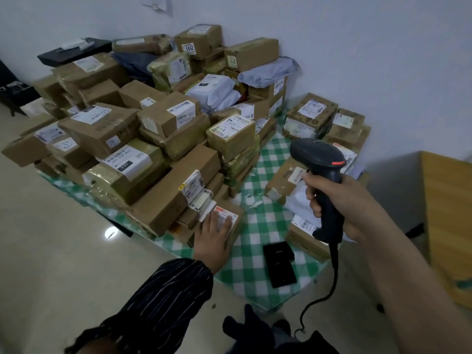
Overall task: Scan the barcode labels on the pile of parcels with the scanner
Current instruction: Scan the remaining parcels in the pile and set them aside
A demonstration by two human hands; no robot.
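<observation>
dim, soft indoor light; glare spot on the floor (110, 233); wide-angle bending at edges

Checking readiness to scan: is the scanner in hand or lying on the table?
In hand: the right hand grips the scanner by its handle, above the checked tablecloth.
</observation>
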